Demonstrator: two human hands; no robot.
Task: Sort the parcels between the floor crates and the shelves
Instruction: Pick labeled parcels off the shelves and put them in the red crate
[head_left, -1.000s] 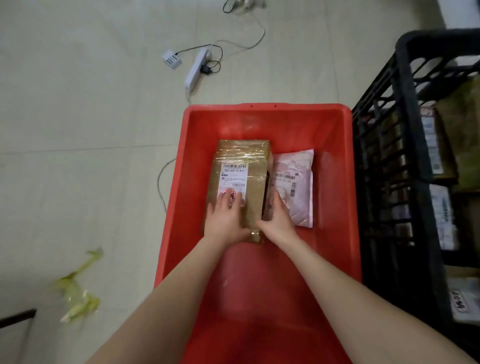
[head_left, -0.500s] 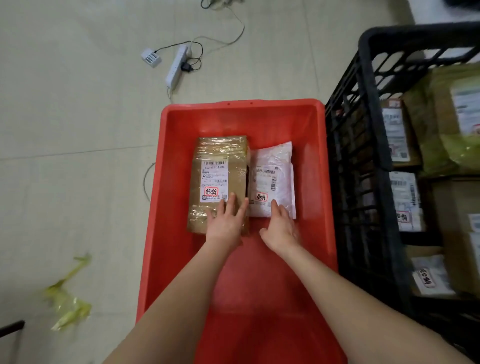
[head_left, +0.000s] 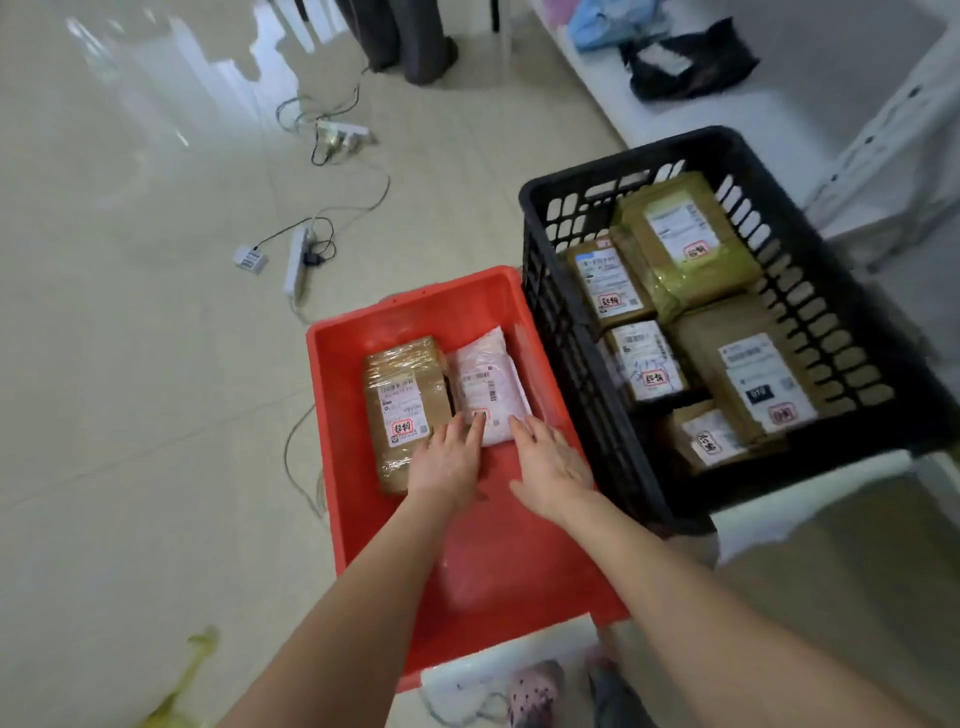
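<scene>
A pale tiled floor (head_left: 130, 415) glares with window light, and a power strip (head_left: 297, 260) with loose cables lies on it beside a small adapter (head_left: 251, 258). A scrap of yellow-green wrap (head_left: 182, 691) sits at the near left. A red crate (head_left: 493, 561) stands on the floor, touching a black crate (head_left: 623, 156) packed with labelled parcels. Behind that, a low white shelf (head_left: 727, 119) carries a black bag (head_left: 685, 62). In the red crate a brown box (head_left: 400, 384) and a white bag (head_left: 488, 384) lie side by side at the far end. The left hand (head_left: 447, 462) rests flat, fingers straight, across their near edges. The right hand (head_left: 550, 467) lies flat with fingers spread, its tips at the bag's near end, gripping nothing. Since half a second ago the view has lifted to show more of the room. The left hand has slid from the box toward the bag, and the parcels have not moved.
</scene>
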